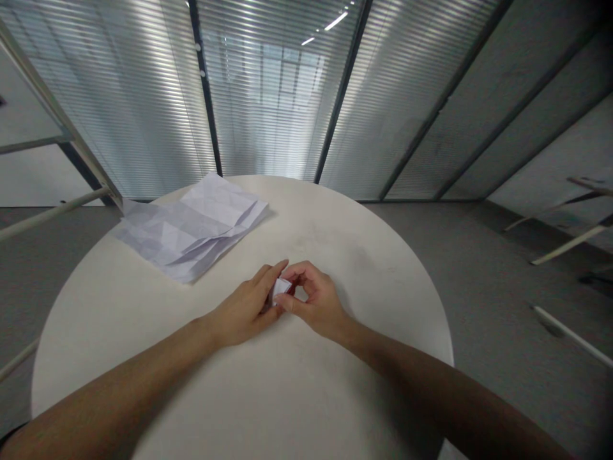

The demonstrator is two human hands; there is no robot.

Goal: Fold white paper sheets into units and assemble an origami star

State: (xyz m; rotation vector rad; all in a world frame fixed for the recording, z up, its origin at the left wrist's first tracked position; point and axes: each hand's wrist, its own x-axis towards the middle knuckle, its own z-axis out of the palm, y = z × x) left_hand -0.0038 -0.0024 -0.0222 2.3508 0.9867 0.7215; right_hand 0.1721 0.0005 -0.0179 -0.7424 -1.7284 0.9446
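Near the middle of the round white table, a small piece of folded white paper (281, 289) sits between my two hands. My left hand (249, 305) is closed around its left side, the thumb below and the fingers above. From the right, my right hand (318, 299) pinches the paper between thumb and curled fingers. Most of the paper is covered by my fingers, so its full shape is hidden. A bit of dark red shows by my right fingertips; I cannot make out what it is.
Creased white paper sheets (191, 223) lie at the table's far left. The round table (268, 396) ends in a curved edge. Behind it stand glass panels with blinds (272, 96). Pale furniture legs (569, 246) stand at the right, and a pale frame (57, 211) at the left.
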